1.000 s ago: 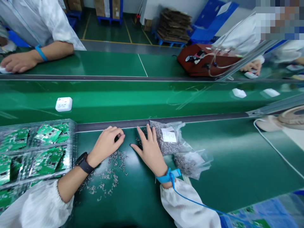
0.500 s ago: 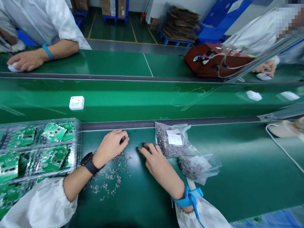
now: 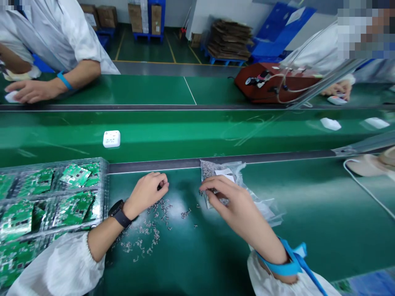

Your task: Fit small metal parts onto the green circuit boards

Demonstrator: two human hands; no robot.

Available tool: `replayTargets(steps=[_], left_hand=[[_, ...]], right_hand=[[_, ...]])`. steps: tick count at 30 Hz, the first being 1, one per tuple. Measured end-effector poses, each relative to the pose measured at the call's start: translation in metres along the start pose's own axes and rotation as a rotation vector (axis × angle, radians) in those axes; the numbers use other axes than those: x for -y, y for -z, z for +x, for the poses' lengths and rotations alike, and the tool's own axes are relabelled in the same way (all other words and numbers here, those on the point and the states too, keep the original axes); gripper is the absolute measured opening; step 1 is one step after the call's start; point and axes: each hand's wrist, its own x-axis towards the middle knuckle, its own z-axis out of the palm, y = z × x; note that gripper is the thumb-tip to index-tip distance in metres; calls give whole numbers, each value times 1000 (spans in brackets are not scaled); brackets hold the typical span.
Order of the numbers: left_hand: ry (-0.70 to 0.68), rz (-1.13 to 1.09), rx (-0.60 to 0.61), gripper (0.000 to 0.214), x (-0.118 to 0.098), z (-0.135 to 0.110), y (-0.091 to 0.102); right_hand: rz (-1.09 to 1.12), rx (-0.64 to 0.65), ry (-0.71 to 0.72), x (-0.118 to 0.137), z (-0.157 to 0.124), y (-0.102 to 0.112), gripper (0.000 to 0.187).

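My left hand is closed with curled fingers, above scattered small bent metal parts; a dark thing shows at its fingertips, too little to name. My right hand hovers in front of a clear bag of small metal parts, partly covering it. Its thumb and fingers are bent together, with a small metal part at the fingertips. Between the hands lies a little cluster of loose metal parts. A second clear bag is mostly hidden behind my right wrist.
A clear compartment tray with green circuit boards stands at left. Beyond the bench edge, a green conveyor belt carries a white square device. Across it, co-workers' hands rest on white devices near a red-brown machine.
My right hand has moved right and toward the bag, uncovering a little cluster of metal parts. My left hand stays almost in place. The white device on the belt has shifted right.
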Motion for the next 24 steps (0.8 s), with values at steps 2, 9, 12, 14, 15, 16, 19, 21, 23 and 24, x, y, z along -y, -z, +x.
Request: replayTargets(steps=[2, 9, 12, 14, 15, 16, 19, 21, 23, 24], left_hand=[[6, -3, 8, 19, 0, 0, 1], [-28, -18, 0, 23, 1, -1, -1], [-60, -41, 35, 24, -1, -1, -3], [-83, -48, 64, 24, -3, -1, -4], [-94, -48, 78, 24, -4, -1, -4], [-103, -46, 88, 23, -4, -1, -5], [-120, -38, 104, 24, -6, 0, -4], [-117, -28, 108, 24, -6, 0, -4], [-112, -24, 110, 24, -6, 0, -4], [-113, -26, 109, 24, -6, 0, -4]], right_hand=[[-46, -41, 15, 2, 0, 6, 30], [-170, -9, -126, -19, -32, -2, 29], [-121, 54, -206, -29, -50, -21, 25], [-84, 31, -242, -34, -55, -39, 23], [-70, 13, -255, -35, -55, -49, 23], [-65, -12, -262, -36, -54, -58, 22], [-65, -43, -261, -37, -50, -74, 16], [-50, -15, -242, -36, -46, -72, 16], [-26, -20, -214, -34, -39, -62, 15], [-17, -55, -203, -34, -34, -56, 14]])
